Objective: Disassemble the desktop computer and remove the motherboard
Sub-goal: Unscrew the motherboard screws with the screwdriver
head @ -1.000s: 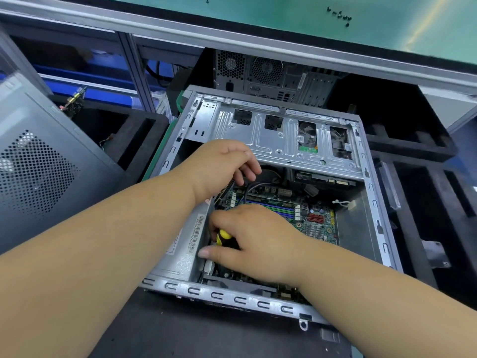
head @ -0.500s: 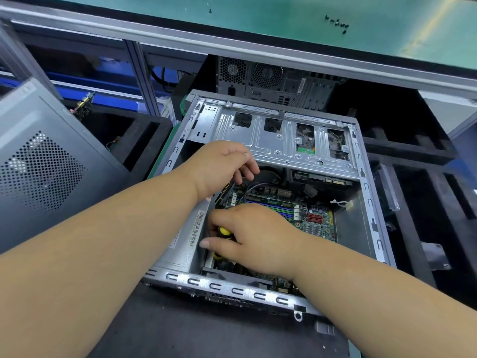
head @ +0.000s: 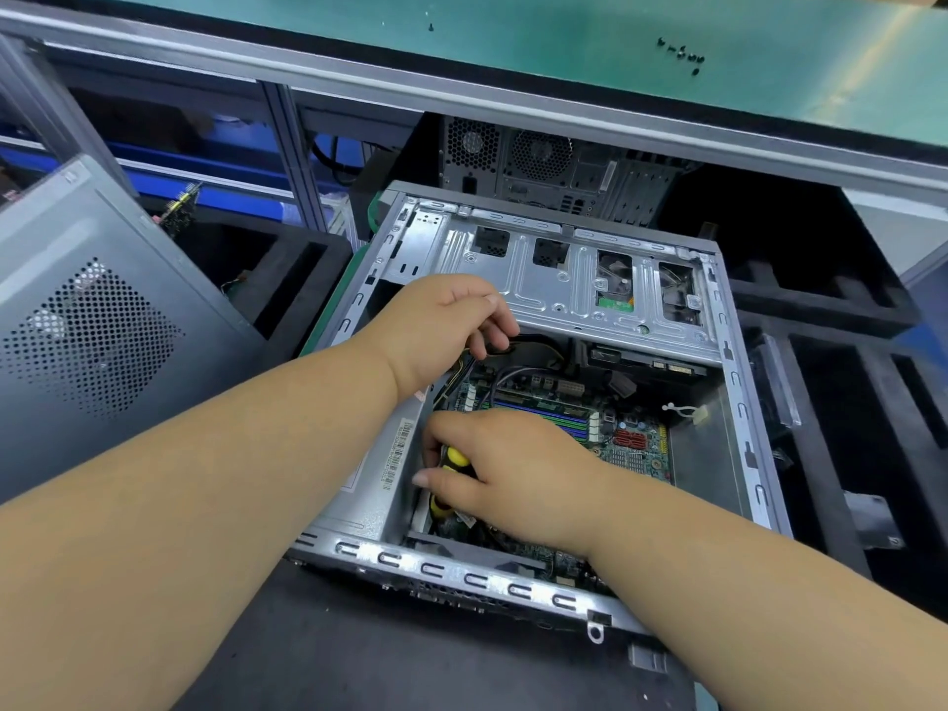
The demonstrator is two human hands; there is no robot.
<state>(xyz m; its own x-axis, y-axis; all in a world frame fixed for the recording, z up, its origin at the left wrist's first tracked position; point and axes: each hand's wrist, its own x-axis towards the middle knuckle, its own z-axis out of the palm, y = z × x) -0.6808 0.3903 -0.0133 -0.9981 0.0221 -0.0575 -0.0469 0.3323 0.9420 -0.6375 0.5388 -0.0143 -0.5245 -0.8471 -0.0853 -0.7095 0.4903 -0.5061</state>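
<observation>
Little has shifted over the last second: your right hand [head: 513, 474] has stayed low at the near left corner of the open grey steel computer case [head: 461, 569], fingers wrapped round the yellow-and-black screwdriver handle [head: 454, 461], and only the view has crept slightly. That steadiness suggests you are still working one screw; the tip is hidden under your hand, so I cannot tell whether it is seated.

Just beyond your knuckles lies the green motherboard [head: 631, 449], flat on the case floor with its blue and green memory slots showing, so it is not yet out.

Further in, your left hand [head: 446, 320] keeps its curled fingers round a bundle of black and yellow cables [head: 518, 348], holding them up off the board. Keeping them lifted looks sensible while you drive.

Behind that sits the silver stamped-metal drive cage [head: 554, 279], bridging the far end of the case.

Off to your left leans a grey perforated side panel [head: 92, 325], and beyond everything runs the green-topped workbench [head: 564, 48] with small dark loose screws [head: 685, 53] on it.
</observation>
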